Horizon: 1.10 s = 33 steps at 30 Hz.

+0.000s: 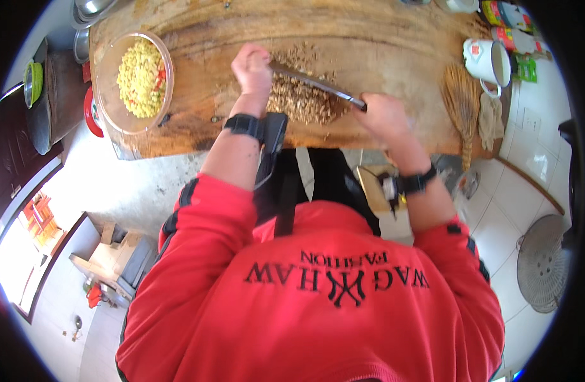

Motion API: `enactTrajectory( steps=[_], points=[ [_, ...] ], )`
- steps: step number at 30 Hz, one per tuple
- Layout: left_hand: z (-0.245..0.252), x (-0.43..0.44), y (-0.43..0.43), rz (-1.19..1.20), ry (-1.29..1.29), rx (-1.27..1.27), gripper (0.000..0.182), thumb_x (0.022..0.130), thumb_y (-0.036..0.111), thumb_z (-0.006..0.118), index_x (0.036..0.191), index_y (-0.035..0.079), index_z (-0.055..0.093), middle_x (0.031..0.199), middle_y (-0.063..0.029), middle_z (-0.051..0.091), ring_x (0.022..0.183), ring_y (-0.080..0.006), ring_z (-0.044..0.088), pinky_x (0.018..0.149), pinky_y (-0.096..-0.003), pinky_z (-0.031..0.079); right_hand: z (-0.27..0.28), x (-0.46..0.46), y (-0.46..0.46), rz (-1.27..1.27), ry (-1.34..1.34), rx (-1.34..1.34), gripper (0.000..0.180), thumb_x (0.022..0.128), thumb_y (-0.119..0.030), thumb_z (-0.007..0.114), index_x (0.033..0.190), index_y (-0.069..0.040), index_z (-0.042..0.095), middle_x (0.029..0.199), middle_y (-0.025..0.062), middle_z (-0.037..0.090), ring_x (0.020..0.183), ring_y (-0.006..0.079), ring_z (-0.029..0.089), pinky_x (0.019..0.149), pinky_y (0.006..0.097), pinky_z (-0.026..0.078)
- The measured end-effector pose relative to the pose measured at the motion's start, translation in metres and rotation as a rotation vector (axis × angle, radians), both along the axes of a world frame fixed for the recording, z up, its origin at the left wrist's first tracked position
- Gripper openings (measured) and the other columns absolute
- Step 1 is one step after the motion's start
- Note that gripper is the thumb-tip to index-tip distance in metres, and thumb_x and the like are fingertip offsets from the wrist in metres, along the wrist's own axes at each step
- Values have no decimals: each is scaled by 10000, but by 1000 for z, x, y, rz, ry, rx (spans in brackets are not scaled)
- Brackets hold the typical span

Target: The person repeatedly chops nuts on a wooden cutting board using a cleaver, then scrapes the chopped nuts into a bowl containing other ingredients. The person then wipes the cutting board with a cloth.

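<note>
My right hand [383,117] grips the dark handle of a long kitchen knife [316,84], seen nearly along its spine. At the blade's far end is my left hand [253,69], its fingers curled around or against that end; the exact contact is hidden. The blade slants over a heap of finely chopped brown food [299,102], whose exact kind I cannot tell. Loose bits scatter behind it on the wooden worktop [201,47]. To the left stands a clear plastic bowl [172,86] holding chopped yellow food [142,79] with red and green pieces.
On the right lie a straw whisk broom [460,93] and a cloth [490,122], near a white enamel mug [478,59]. Bottles [505,16] and a green packet [526,68] stand by the tiled wall. A red-rimmed plate [90,112] is beyond the worktop's left edge.
</note>
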State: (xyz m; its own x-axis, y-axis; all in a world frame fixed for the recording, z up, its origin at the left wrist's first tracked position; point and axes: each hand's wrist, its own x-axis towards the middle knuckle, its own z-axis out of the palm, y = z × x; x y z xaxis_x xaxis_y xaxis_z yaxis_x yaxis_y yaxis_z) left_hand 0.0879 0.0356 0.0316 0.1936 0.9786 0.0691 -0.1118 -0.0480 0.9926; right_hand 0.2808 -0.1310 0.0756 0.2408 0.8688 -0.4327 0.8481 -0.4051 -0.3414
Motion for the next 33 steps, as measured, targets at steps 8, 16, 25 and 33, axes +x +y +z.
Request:
enactTrajectory(
  steps=[8,16,25,33],
  points=[
    [-14,-12,-11,102,-143,-138,163,733,-1,446,613,34,550,588,-42,564,585,-161,543,563,-282,441,6,-16,-10,-7,16,-32,313,797,-380,585,793,-73,646,719,160,627,683,361,606,624,444,490],
    [4,-18,-12,73,-185,-216,198,724,2,417,616,68,570,588,-97,542,564,-196,540,558,-305,441,9,-14,-9,14,-24,-191,305,782,-368,603,806,-69,657,786,169,640,747,364,607,654,432,491],
    [-5,-28,-21,-24,61,-85,178,713,-2,412,612,55,546,578,-61,530,543,-170,514,524,-270,420,10,-40,-37,-26,-41,-64,263,757,-339,641,762,-76,635,709,158,623,669,343,606,606,441,476],
    [-25,-46,-24,-8,-170,-215,216,742,-9,377,620,49,545,607,-17,523,553,-90,449,516,-228,362,11,-53,-34,12,-89,-47,235,744,-309,616,722,-75,613,677,165,613,666,350,608,600,442,486]
  ],
)
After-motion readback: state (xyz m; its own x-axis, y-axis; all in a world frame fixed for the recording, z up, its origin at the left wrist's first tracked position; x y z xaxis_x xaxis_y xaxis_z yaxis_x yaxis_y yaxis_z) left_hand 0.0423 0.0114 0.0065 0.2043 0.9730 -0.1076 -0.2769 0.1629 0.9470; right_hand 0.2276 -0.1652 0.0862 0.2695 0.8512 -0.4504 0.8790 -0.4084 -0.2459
